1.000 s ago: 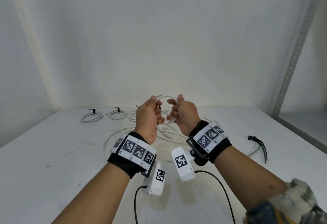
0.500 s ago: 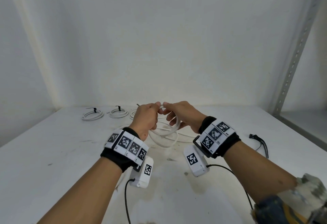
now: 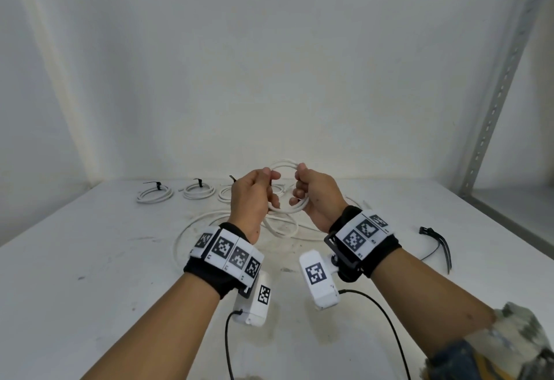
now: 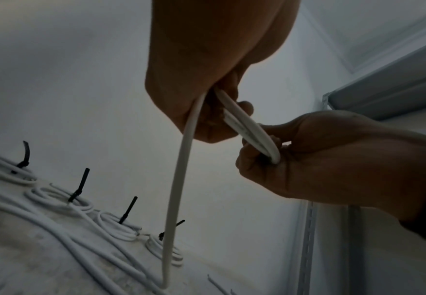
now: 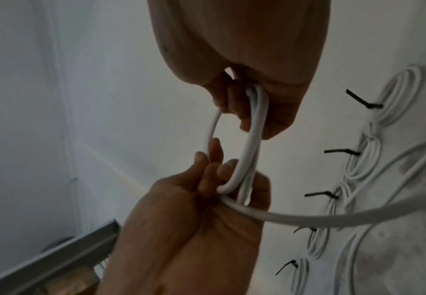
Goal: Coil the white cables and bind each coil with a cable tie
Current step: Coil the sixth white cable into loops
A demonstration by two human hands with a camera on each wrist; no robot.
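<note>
Both hands (image 3: 281, 196) grip white cable coil (image 3: 284, 166) (tail trailing onto table (image 3: 90, 274)).

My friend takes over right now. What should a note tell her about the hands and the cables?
Left hand and right hand both grip the half-wound white cable coil above the white table.
Its loose tail still lies on the table.
Done: tied white coils with black ties along the back.
Left: finish winding, then bind with a spare black cable tie on the right.
</note>
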